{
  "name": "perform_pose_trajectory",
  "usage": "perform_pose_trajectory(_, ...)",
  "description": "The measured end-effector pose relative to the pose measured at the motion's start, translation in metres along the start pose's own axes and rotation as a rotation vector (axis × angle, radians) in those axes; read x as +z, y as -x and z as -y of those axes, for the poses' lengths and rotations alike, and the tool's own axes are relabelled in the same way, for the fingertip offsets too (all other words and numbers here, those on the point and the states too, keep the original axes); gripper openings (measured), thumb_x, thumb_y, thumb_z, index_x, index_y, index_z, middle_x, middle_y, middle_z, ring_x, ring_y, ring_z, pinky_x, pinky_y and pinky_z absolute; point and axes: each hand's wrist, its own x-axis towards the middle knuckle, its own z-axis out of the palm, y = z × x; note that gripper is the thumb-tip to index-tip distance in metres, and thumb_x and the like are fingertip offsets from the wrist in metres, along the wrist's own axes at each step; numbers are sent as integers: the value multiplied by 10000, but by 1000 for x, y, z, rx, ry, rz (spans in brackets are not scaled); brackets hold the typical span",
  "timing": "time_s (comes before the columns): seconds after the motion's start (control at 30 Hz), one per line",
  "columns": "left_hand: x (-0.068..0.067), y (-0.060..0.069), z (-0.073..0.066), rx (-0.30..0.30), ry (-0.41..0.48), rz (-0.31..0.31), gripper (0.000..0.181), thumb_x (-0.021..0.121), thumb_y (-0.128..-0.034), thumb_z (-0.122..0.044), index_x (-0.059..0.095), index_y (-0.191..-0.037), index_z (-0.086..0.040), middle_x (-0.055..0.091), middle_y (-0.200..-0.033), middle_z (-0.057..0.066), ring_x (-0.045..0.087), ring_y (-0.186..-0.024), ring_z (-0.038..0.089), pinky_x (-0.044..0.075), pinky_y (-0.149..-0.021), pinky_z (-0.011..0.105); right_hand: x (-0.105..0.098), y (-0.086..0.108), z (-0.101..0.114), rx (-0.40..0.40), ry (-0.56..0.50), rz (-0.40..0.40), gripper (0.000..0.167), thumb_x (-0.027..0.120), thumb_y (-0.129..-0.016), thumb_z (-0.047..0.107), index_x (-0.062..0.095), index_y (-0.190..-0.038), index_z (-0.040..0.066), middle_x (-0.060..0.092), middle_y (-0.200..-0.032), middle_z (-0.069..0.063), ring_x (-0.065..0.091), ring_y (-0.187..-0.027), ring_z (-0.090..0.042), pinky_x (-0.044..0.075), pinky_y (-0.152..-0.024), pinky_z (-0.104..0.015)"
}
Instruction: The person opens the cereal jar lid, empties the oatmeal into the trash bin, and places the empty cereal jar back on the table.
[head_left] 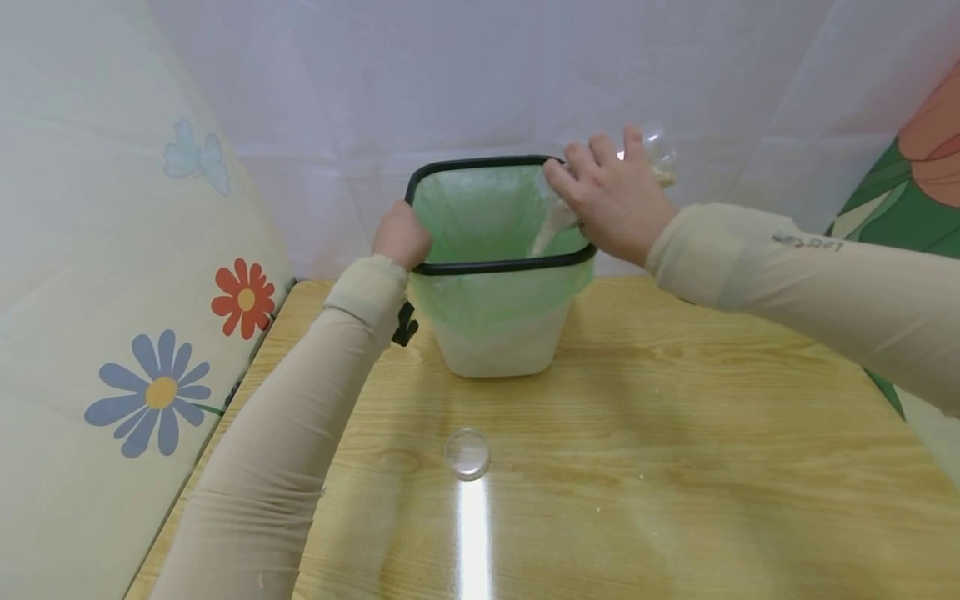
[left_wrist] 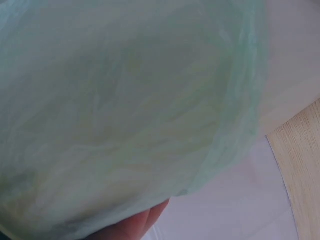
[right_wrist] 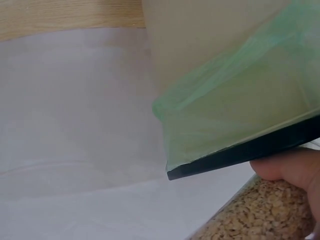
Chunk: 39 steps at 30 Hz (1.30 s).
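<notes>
A white bin (head_left: 498,350) stands on the table, lined with a green plastic bag (head_left: 472,208) that folds out under its black rim (head_left: 510,266). My left hand (head_left: 402,236) grips the rim at its left side; in the left wrist view the bag hides most of that hand. Over the bin's right side, my right hand (head_left: 615,196) holds a clear jar (head_left: 658,146) tipped toward the opening. Pale flakes, like oats (right_wrist: 265,210), fill part of the jar in the right wrist view. Some pale flakes (head_left: 551,229) fall from its mouth into the bag.
A round clear lid (head_left: 467,454) lies on the wooden table (head_left: 675,400) in front of the bin. Small pale crumbs are scattered to the right of it. A white sheet (head_left: 450,75) hangs close behind the bin, and a flowered panel (head_left: 112,292) borders the left side.
</notes>
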Motion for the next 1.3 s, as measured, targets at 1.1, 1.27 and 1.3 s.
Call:
perform_pose_trajectory(1.1,0,-3,3,13,-3,-17,513,379,-946,14,268,-1438,113,445,-1348,268,491,-1105,344,424,-919,409,-1,-4,-1,-24,22,-55,360,596,-830,-99,497,-1174,-58,565,-1076,-306,532,-982,-499,346,-924,-702)
perform_pose_trajectory(1.27,0,-4,3,5,-2,-11,515,365,-958,7,251,-1450,108,446,-1351,266,492,-1094,337,425,-903,403,-1,-3,-1,-24,24,-53,349,553,-835,-115,498,-1175,-61,560,-1074,-305,525,-973,-494,353,-911,-690)
perform_pose_trajectory(1.3,0,-4,3,6,-3,-13,511,368,-957,7,258,-1446,108,450,-1345,267,494,-1097,338,426,-904,405,-1,-3,-1,-22,27,-50,354,551,-834,-116,497,-1179,-60,559,-1079,-305,524,-978,-493,353,-914,-689)
